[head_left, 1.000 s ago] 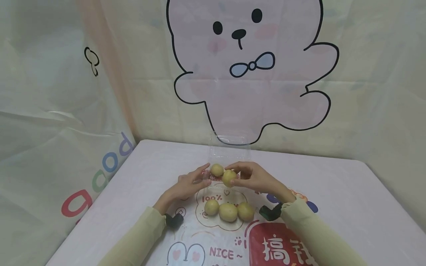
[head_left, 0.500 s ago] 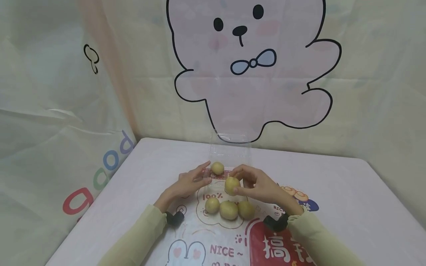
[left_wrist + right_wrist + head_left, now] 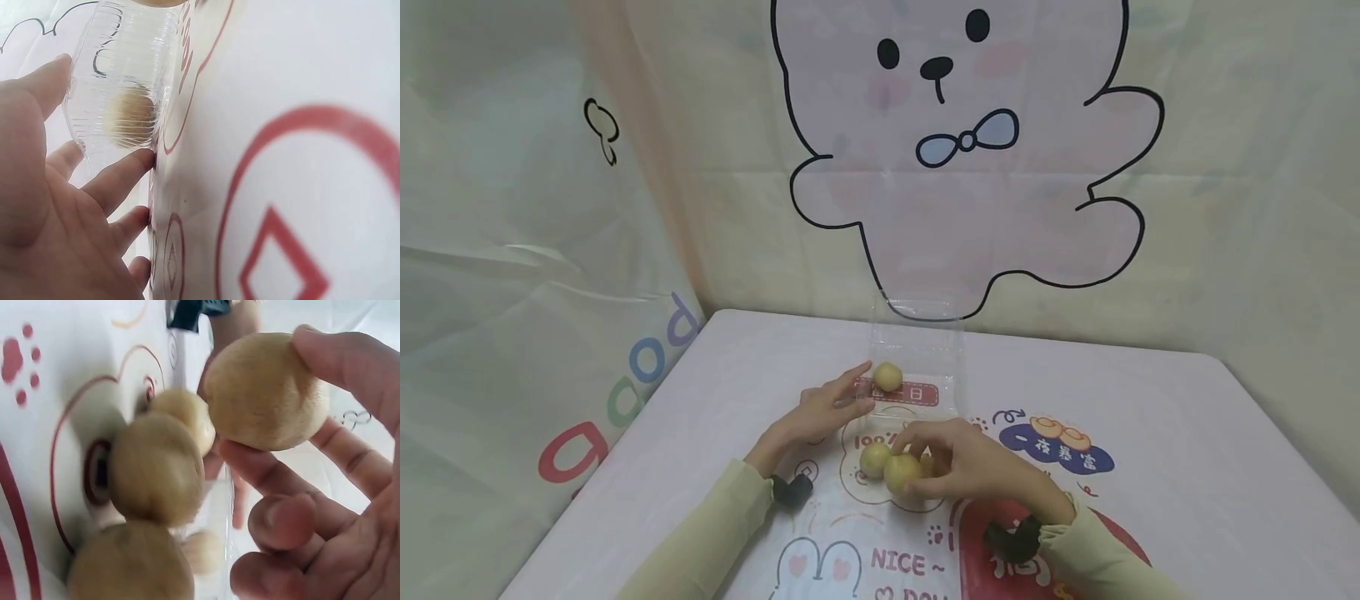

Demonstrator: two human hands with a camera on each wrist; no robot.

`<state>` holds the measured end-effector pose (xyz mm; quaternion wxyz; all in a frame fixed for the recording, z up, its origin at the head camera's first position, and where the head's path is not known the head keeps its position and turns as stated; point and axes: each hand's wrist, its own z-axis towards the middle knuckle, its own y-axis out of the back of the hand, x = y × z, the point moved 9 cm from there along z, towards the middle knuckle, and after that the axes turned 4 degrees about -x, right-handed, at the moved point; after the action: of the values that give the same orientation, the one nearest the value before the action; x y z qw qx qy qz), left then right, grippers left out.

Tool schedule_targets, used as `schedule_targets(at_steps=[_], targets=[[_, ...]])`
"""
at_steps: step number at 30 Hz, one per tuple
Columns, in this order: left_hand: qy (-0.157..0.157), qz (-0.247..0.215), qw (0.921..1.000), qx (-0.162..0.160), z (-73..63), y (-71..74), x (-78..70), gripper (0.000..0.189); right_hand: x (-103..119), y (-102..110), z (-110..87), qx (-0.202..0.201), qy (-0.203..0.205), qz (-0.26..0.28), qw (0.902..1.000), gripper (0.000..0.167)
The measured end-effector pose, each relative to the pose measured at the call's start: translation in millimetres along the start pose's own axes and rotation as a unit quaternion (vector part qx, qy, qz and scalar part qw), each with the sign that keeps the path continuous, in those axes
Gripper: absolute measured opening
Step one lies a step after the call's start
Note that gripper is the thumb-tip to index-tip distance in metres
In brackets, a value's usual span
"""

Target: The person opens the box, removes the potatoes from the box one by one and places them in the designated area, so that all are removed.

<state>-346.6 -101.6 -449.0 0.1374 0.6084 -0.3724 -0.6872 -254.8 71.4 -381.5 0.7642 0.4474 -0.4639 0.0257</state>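
Note:
My right hand point(image 3: 973, 462) pinches a small round yellowish potato point(image 3: 265, 394) between thumb and fingers, held over the table. Just beneath and beside it lies a row of three like potatoes; the left potato point(image 3: 874, 460) shows plainly, while the hand and held potato mostly hide the others from the head. A hinged clear plastic box point(image 3: 946, 408) stands behind them with its lid raised. One potato point(image 3: 888, 377) sits in its left back part. With fingers spread, my left hand point(image 3: 820, 413) rests against the box's left side, fingertips at its wall in the left wrist view.
The white table cover point(image 3: 760, 358) carries printed drawings and a red printed patch point(image 3: 985, 542) at front right. The raised lid point(image 3: 917, 321) stands toward the back wall sheet point(image 3: 1210, 250). Dark wrist straps point(image 3: 792, 492) hang at both sleeves.
My right hand has carried its potato from over the box toward me, down to the row in front. The left hand has stayed at the box's left side.

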Motion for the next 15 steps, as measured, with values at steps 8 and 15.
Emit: schedule_targets(at_steps=[8, 15], targets=[[-0.001, -0.007, 1.0000, 0.004, -0.7, -0.7, 1.4, 0.070, 4, -24, -1.5, 0.040, 0.014, 0.007, 0.9991, 0.037], [-0.004, 0.001, 1.0000, 0.001, -0.4, -0.4, 0.2, 0.070, 3, -35, -2.7, 0.057, 0.010, -0.039, 0.9976, 0.035]])
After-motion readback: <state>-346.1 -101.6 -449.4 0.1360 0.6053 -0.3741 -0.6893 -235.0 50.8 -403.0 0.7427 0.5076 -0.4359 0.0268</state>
